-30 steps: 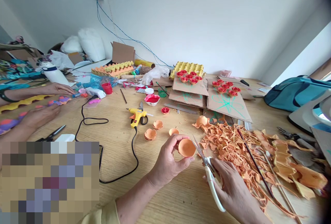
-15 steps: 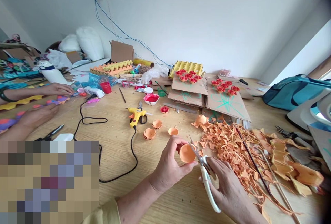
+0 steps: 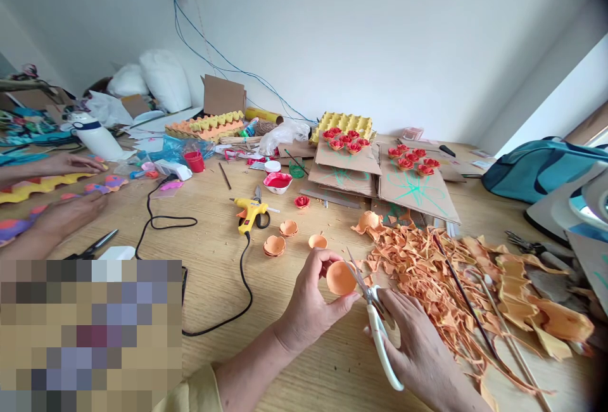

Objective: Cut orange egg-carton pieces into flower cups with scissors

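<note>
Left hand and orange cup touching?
Touching. The head view shows the left hand gripping the orange cup, fingers bent around its left side.

left of the left hand (image 3: 311, 301), the surface (image 3: 270, 295) is bare up to the black cord (image 3: 249, 291), which bars a low path further left. just beyond that hand, small orange cups (image 3: 274, 246) stand in the way, the yellow glue gun (image 3: 252, 212) behind them. a narrow lane runs forward between the right-hand cup and the scrap heap (image 3: 415, 260). beyond and right of the right hand (image 3: 413, 329), that heap blocks passage. scissors (image 3: 377, 329) and the held cup (image 3: 341, 279) fill the gap between both hands; nearer in, it opens.
</note>
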The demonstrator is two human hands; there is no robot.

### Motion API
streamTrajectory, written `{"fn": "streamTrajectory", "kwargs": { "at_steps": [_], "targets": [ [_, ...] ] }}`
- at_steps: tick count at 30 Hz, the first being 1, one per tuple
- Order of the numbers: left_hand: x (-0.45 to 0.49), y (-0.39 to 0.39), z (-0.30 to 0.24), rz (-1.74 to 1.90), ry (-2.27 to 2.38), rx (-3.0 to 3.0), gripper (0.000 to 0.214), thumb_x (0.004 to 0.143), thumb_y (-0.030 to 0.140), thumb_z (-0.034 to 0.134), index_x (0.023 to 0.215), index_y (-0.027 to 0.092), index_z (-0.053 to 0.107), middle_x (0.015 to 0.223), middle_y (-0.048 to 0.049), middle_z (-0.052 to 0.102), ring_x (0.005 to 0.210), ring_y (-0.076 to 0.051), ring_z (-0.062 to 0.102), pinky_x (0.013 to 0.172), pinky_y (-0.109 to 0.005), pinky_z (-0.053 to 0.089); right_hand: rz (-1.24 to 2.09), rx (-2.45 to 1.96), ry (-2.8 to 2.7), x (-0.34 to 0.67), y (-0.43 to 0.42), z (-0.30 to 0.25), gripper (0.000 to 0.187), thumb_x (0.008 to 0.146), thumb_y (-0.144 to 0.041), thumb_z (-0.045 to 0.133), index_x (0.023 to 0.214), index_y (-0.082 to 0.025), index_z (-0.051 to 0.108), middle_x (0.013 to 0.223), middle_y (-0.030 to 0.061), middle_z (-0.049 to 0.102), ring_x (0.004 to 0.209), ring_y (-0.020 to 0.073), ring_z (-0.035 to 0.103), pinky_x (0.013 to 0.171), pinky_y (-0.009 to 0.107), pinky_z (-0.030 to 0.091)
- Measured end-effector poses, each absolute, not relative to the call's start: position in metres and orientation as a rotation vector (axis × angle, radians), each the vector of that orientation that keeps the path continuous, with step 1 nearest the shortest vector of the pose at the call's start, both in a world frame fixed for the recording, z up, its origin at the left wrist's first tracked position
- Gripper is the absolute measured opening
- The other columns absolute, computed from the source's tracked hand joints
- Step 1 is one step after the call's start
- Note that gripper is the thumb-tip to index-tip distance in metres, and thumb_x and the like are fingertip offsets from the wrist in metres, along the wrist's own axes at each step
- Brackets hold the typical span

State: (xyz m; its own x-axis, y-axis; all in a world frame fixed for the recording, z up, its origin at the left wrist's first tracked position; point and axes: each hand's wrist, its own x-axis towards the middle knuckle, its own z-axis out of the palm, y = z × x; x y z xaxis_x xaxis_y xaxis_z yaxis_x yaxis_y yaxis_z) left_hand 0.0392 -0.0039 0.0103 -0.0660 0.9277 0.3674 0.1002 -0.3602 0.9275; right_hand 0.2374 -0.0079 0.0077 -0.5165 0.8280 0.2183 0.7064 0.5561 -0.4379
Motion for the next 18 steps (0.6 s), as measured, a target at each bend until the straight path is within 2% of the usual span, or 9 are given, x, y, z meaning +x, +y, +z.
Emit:
{"fn": "streamTrajectory", "kwargs": {
  "at_steps": [5,12,14,18],
  "targets": [
    [0.04,-0.005,0.016,1.438,1.102,1.402,0.039,0.072,0.023,0.077,0.105,0.023,0.055,0.103,-0.0052,0.061,0.096,-0.022,0.059,0.089,-0.035,0.046,0.442,-1.236,-2.377,0.238,-0.008,0.006,0.006,0.092,-0.029,0.051,0.089,-0.024,0.052,0.081,0.0026,0.064,0.073,0.0201,0.059,0.071,0.034,0.049],
    [0.036,-0.002,0.017,1.319,0.897,1.147,0.043,0.077,0.032,0.076,0.114,0.02,0.058,0.114,-0.007,0.062,0.108,-0.022,0.058,0.096,-0.034,0.045,0.382,-1.202,-2.303,0.241,-0.007,0.003,0.012,0.093,-0.033,0.049,0.085,-0.024,0.049,0.082,0.0035,0.064,0.075,0.021,0.061,0.072,0.034,0.051],
    [0.034,0.0,0.014,1.302,0.864,1.066,0.044,0.077,0.035,0.076,0.115,0.019,0.06,0.113,-0.0072,0.062,0.105,-0.021,0.058,0.092,-0.032,0.045,0.343,-1.192,-2.287,0.242,-0.006,0.002,0.014,0.094,-0.033,0.048,0.083,-0.024,0.047,0.084,0.0043,0.065,0.076,0.0213,0.062,0.073,0.035,0.051],
    [0.031,0.007,0.006,1.286,0.763,0.894,0.048,0.079,0.04,0.075,0.119,0.019,0.059,0.107,-0.0053,0.062,0.085,-0.014,0.059,0.079,-0.028,0.046,0.349,-1.208,-2.314,0.244,-0.005,0.0,0.015,0.094,-0.032,0.049,0.082,-0.024,0.045,0.082,0.0036,0.064,0.075,0.0206,0.061,0.073,0.034,0.05]
  ]
}}
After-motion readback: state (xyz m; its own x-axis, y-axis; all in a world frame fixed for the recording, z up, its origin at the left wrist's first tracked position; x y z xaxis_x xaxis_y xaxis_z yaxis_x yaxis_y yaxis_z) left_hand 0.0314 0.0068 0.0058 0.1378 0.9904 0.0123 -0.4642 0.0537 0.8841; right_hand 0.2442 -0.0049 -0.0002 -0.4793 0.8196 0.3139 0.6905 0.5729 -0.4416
